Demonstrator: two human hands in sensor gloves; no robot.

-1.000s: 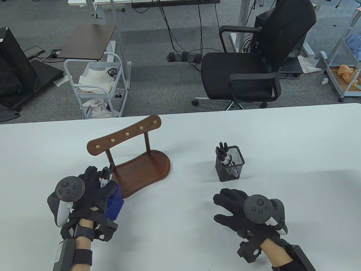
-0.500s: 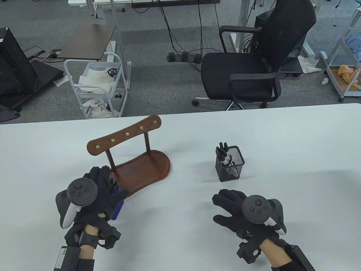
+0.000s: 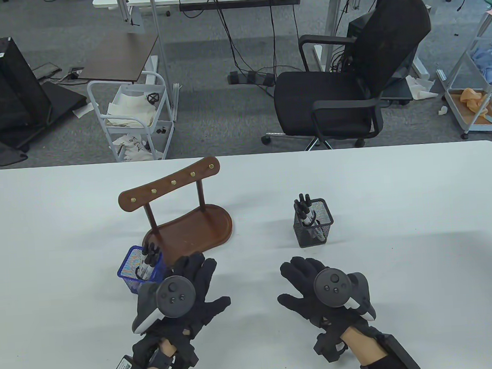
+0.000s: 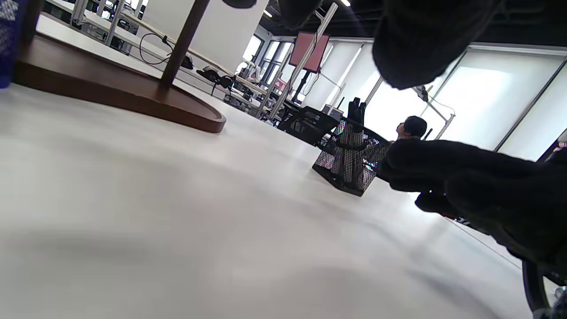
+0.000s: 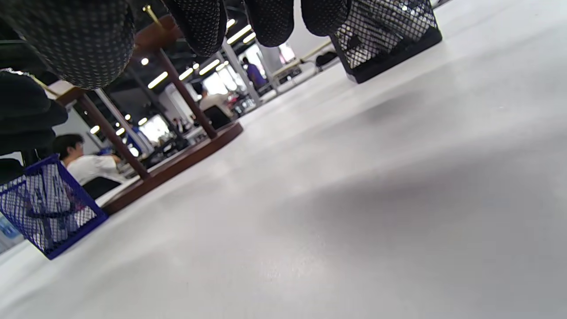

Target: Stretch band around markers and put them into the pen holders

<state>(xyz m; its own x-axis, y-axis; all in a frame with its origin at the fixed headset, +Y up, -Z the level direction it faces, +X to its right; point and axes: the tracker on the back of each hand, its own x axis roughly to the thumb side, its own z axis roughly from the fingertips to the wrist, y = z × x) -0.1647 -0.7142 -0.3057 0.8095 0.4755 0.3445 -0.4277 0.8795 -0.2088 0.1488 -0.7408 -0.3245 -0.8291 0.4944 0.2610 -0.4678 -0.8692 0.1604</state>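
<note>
With fingers (image 3: 201, 267) spread and empty, we judge the light, stiff markers (image 3: 147, 261) easiest gripped mid-barrel above the blue holder (image 3: 130, 273).

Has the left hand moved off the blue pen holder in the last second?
Yes. The left hand has pulled back toward the table's near edge and to the right, away from the wooden stand; the blue pen holder stands uncovered.

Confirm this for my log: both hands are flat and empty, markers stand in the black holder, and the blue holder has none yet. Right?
Not quite: the blue holder already has markers standing in it, as the table view shows. The rest stands.
</note>
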